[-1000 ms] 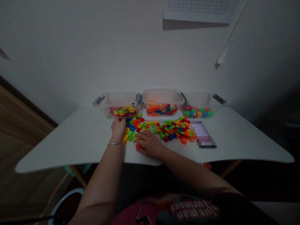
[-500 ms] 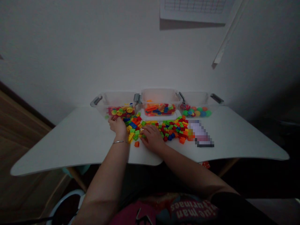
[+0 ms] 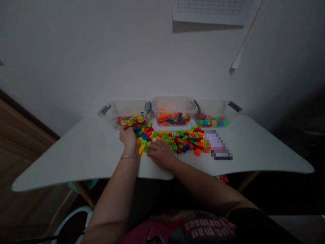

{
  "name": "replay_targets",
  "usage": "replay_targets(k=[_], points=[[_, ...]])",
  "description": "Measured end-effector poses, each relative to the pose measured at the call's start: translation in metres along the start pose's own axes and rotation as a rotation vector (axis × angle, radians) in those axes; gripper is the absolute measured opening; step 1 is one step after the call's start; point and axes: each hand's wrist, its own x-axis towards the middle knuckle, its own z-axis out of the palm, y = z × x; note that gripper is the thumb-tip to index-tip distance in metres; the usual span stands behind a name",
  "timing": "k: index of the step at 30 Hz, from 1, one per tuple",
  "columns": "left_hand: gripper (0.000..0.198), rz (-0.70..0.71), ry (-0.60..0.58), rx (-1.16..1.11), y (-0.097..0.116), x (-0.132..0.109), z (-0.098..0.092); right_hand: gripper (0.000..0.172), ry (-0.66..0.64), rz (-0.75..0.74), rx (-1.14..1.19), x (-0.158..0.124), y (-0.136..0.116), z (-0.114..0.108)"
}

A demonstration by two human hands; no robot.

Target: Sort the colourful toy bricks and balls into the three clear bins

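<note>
A pile of toy building bricks (image 3: 189,138) in red, green, yellow, blue and orange is spread over the white table (image 3: 76,149). My left hand (image 3: 127,137) is at the pile's left edge, just in front of the left clear box (image 3: 128,105). Its fingers are curled together, and what they hold, if anything, is hidden. Low over the front of the pile is my right hand (image 3: 161,153), palm down with fingers bent inward. Whatever lies under its fingertips does not show. Yellow bricks (image 3: 141,150) lie between the two hands.
The left box holds yellow, green and red round pieces. A middle clear box (image 3: 175,103) with orange and mixed pieces stands on a white lid (image 3: 174,128). Coloured balls fill the bottom of the right box (image 3: 213,105). A pixelated flat object (image 3: 218,145) lies right of the pile.
My right hand has shifted slightly left and toward me. The loose orange brick at the table's front is no longer visible. My left hand has barely moved.
</note>
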Motion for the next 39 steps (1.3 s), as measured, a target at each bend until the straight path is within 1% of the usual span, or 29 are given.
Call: replay_targets(k=[1, 2, 4, 7, 11, 13, 15, 17, 20, 22, 24, 27, 30, 33, 36, 39], points=[[0.041, -0.119, 0.054, -0.028, 0.007, -0.003, -0.002, 0.013, 0.012, 0.029, 0.001, 0.0, 0.002, 0.0], [0.038, -0.138, 0.073, -0.043, 0.014, -0.006, -0.003, 0.012, 0.019, 0.05, 0.005, 0.0, 0.004, 0.0], [0.031, -0.034, 0.066, -0.046, 0.028, -0.015, -0.005, 0.012, 0.02, 0.076, 0.025, -0.001, 0.008, 0.0], [0.027, 0.142, -0.012, -0.059, 0.043, -0.027, -0.006, 0.012, 0.024, 0.094, 0.065, -0.001, 0.012, 0.003], [0.022, 0.312, -0.13, -0.054, 0.049, -0.038, -0.003, 0.016, 0.035, 0.098, 0.092, -0.002, 0.014, 0.002], [0.022, 0.368, -0.191, -0.036, 0.05, -0.041, -0.002, 0.015, 0.057, 0.094, 0.08, -0.003, 0.014, -0.004], [0.024, 0.428, -0.237, -0.007, 0.051, -0.044, -0.001, 0.015, 0.109, 0.119, 0.045, -0.005, 0.016, -0.014], [0.026, 0.508, -0.274, 0.021, 0.051, -0.047, 0.0, 0.019, 0.175, 0.194, -0.008, -0.008, 0.022, -0.027], [0.029, 0.606, -0.329, 0.071, 0.052, -0.055, 0.0, 0.021, 0.242, 0.365, -0.108, -0.014, 0.039, -0.045], [0.033, 0.659, -0.364, 0.128, 0.053, -0.06, 0.0, 0.02, 0.255, 0.441, -0.173, -0.018, 0.052, -0.051], [0.035, 0.709, -0.397, 0.197, 0.054, -0.064, -0.001, 0.02, 0.241, 0.482, -0.206, -0.023, 0.063, -0.051], [0.039, 0.752, -0.44, 0.307, 0.053, -0.068, -0.001, 0.024, 0.18, 0.534, -0.194, -0.026, 0.071, -0.046], [0.043, 0.772, -0.439, 0.399, 0.051, -0.069, -0.001, 0.032, 0.112, 0.547, -0.168, -0.024, 0.068, -0.039], [0.045, 0.771, -0.433, 0.447, 0.05, -0.069, 0.0, 0.032, 0.063, 0.56, -0.168, -0.02, 0.065, -0.036], [0.046, 0.754, -0.433, 0.471, 0.05, -0.07, 0.0, 0.034, 0.055, 0.579, -0.166, -0.018, 0.066, -0.034], [0.048, 0.748, -0.434, 0.481, 0.05, -0.071, 0.002, 0.037, 0.072, 0.561, -0.146, -0.018, 0.07, -0.032]])
